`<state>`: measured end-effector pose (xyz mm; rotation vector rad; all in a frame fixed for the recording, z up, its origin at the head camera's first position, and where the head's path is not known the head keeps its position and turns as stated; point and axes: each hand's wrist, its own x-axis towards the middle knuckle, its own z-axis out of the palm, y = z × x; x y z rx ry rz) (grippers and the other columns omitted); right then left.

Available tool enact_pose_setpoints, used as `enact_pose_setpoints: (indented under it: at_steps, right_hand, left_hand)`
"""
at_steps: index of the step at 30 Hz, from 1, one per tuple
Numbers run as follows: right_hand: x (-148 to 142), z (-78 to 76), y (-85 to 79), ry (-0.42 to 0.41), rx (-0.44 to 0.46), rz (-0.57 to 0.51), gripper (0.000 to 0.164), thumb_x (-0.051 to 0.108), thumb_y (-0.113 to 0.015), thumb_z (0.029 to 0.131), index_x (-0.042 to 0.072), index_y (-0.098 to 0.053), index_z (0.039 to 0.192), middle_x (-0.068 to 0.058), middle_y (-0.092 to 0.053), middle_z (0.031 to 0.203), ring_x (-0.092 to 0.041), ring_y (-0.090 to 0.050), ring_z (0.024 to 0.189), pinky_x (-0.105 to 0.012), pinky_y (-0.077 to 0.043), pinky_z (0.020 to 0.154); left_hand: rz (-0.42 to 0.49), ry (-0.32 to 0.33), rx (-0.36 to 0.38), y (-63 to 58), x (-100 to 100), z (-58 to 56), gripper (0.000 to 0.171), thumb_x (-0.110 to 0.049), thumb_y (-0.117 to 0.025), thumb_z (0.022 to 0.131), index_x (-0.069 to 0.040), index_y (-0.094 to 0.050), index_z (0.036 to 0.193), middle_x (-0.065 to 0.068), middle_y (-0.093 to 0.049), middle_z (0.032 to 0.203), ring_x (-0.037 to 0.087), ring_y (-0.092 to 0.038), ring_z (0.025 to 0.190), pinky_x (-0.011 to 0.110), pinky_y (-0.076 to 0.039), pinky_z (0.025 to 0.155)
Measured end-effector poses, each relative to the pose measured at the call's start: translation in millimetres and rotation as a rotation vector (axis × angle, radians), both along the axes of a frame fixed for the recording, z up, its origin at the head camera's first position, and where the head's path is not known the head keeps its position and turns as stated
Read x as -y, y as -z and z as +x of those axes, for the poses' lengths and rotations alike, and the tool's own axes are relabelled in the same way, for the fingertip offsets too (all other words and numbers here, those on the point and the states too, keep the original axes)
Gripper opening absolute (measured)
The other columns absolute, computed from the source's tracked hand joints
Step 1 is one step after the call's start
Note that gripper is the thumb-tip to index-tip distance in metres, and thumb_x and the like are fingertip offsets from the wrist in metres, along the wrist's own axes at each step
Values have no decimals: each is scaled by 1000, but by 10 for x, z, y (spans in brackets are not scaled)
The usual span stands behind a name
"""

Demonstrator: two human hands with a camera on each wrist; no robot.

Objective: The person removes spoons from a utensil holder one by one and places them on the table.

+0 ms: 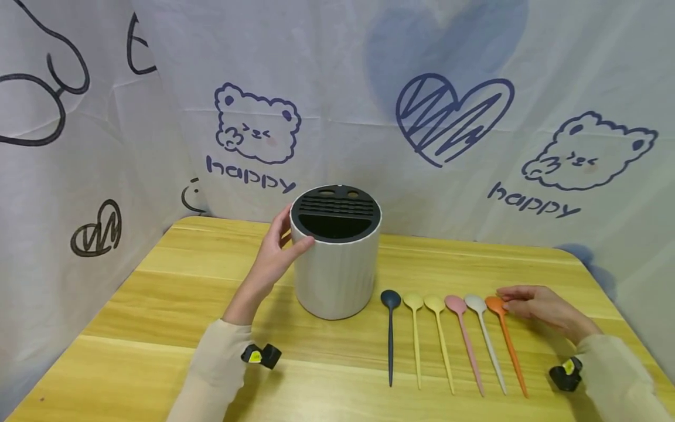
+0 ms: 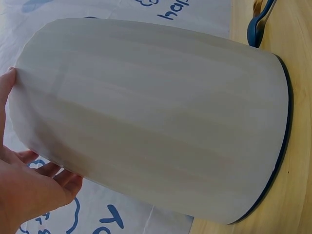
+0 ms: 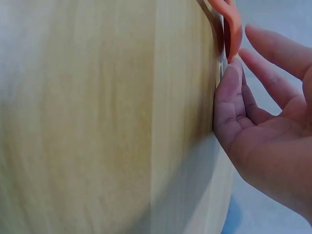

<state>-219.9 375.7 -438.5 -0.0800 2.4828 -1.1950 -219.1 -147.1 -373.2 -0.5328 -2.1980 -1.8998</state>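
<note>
A white ribbed utensil holder (image 1: 334,275) with a black slotted lid (image 1: 337,208) stands upright on the table. My left hand (image 1: 276,243) grips its left side near the top, thumb at the front of the rim and fingers round the far side. The left wrist view shows those fingers bent against the holder's wall (image 2: 156,117). Six-odd or several long spoons lie in a row to the right. At the row's right end is an orange spoon (image 1: 507,340); my right hand (image 1: 543,308) is at its bowl, fingers extended, a fingertip touching or nearly touching the bowl's edge (image 3: 233,31).
Leftward from the orange spoon lie a white spoon (image 1: 486,334), a pink spoon (image 1: 466,337), two yellow spoons (image 1: 442,337) and a dark blue spoon (image 1: 391,334). Behind the wooden table (image 1: 158,328) hangs a pale printed cloth (image 1: 343,70).
</note>
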Motion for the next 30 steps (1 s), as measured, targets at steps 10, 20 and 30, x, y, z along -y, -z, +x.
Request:
enact_pose_setpoints:
  at_steps: [10, 20, 30]
  right_hand:
    - [11, 95, 37, 124, -23, -127, 52, 18, -50, 101, -17, -38, 137, -30, -50, 133, 4, -57, 92, -27, -54, 80]
    - [157, 175, 3, 97, -109, -63, 52, 17, -48, 102, -22, -37, 134, -36, -46, 132, 3, -58, 90, -24, -54, 77]
    - [424, 249, -175, 80, -200, 170, 59, 28, -49, 101, -16, -38, 138, -37, -37, 140, -53, -35, 126, -60, -37, 99]
  left_hand:
    - [-91, -69, 74, -68, 27, 25, 86, -34, -65, 88, -12, -16, 155, 12, -15, 159, 30, -15, 144, 50, -18, 115]
    - [-536, -133, 96, 23, 452, 68, 102, -43, -71, 84, -8, -8, 156, 14, -1, 161, 37, -3, 145, 63, -11, 111]
    - [-1278, -179, -290, 170, 678, 75, 116, -69, -70, 70, 3, -26, 150, 26, -10, 157, 45, -2, 142, 60, -3, 113]
